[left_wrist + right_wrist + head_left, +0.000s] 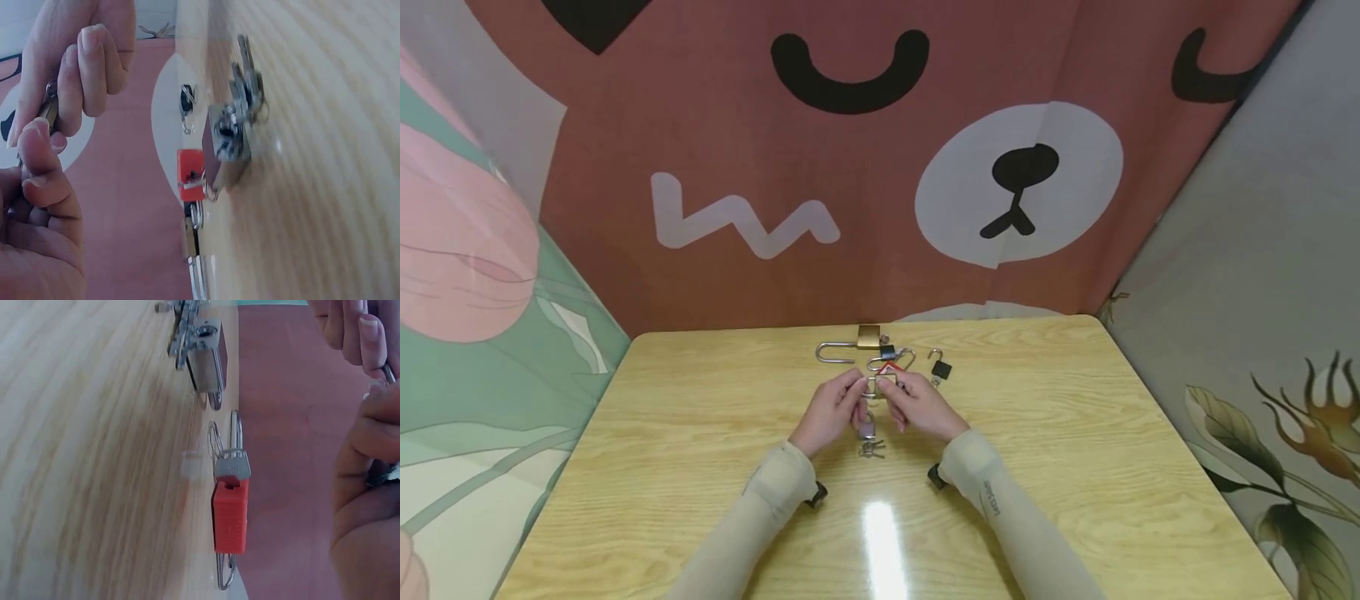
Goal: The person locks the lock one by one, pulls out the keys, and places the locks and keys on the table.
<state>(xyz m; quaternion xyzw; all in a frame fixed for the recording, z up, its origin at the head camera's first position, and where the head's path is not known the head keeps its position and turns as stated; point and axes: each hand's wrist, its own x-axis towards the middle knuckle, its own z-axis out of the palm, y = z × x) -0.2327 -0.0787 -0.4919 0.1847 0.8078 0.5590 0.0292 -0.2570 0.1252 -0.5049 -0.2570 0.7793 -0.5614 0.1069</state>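
Observation:
Both hands meet over the middle of the table around a small brass padlock (887, 380). My left hand (835, 408) pinches the shackle side, while my right hand (923, 406) grips the body. Seen from the left wrist, the brass edge (50, 111) shows between the fingertips, raised off the tabletop; fingers hide most of it. Below the hands lies a silver padlock (867, 427) with a bunch of keys (872, 449). Just beyond them is a red padlock (230, 519), partly covered by the right hand in the head view.
Toward the back of the wooden table (700, 433) lie a large brass padlock (868, 337) with a long shackle, a small black padlock (888, 352) and another black padlock (942, 369) with its shackle open. A printed cloth (737, 283) hangs behind the table.

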